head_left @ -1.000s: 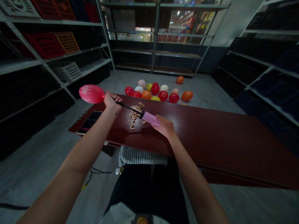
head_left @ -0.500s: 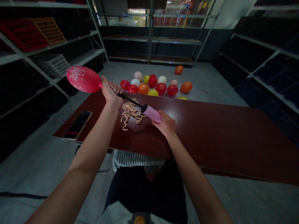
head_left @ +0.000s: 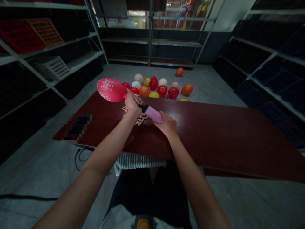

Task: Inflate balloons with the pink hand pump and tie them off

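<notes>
While the left hand [head_left: 133, 102] pinches the neck of a red balloon [head_left: 110, 90] at the pump's [head_left: 152, 114] front end, the right hand [head_left: 167, 124] is wrapped round its pink rear, balloon and pump both held up above a glossy dark-red table [head_left: 219, 136]. On the tabletop, tan squiggly strips [head_left: 143, 119] lie partly hidden below the left hand. Beyond, many-coloured balloons [head_left: 144, 91] sit on grey floor [head_left: 205, 78] before a metal rack [head_left: 176, 43]; crates [head_left: 46, 31] fill shelving at left.
</notes>
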Motion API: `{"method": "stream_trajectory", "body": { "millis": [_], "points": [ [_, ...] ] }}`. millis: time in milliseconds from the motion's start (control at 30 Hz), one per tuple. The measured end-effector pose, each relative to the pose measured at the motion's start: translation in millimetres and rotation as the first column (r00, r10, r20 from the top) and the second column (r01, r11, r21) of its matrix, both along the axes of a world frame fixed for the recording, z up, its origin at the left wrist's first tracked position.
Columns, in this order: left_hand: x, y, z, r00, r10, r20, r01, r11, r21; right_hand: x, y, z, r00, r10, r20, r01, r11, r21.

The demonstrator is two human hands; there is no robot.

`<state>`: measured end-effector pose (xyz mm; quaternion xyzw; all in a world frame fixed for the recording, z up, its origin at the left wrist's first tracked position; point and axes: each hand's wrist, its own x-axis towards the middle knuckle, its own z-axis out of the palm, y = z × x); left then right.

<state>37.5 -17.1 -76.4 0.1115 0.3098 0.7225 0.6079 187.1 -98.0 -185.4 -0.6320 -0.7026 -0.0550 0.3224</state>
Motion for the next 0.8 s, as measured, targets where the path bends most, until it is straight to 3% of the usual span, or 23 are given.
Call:
{"method": "stream_trajectory", "body": {
  "millis": [167, 267, 367, 533, 667, 800],
  "points": [
    [-43, 1, -11.7, 0.994, 0.071, 0.079, -0.065, 0.995, -0.078, -7, -5, 2.7, 0.987, 0.092, 0.131, -0.089, 0.996, -0.028],
    [-71, -2, -10.7, 0.991, 0.111, 0.078, -0.104, 0.991, -0.086, -8, -9, 4.0, 0.975, 0.124, 0.183, -0.119, 0.992, -0.038],
    [-100, -4, 1.3, 0.99, 0.12, 0.068, -0.112, 0.988, -0.102, -9, -11, 6.1, 0.964, 0.162, 0.212, -0.155, 0.987, -0.05],
    [-141, -1, 35.1, 0.989, 0.143, 0.039, -0.14, 0.988, -0.067, -12, -12, 7.7, 0.957, 0.21, 0.201, -0.211, 0.977, -0.014],
    [-142, 4, 58.5, 0.991, 0.133, -0.03, -0.134, 0.991, -0.012, -12, -9, 5.9, 0.963, 0.243, 0.115, -0.247, 0.969, 0.022],
    [-111, 8, 69.7, 0.982, 0.168, -0.083, -0.161, 0.983, 0.084, -5, -4, 2.0, 0.988, 0.156, 0.02, -0.157, 0.986, 0.052]
  ]
}}
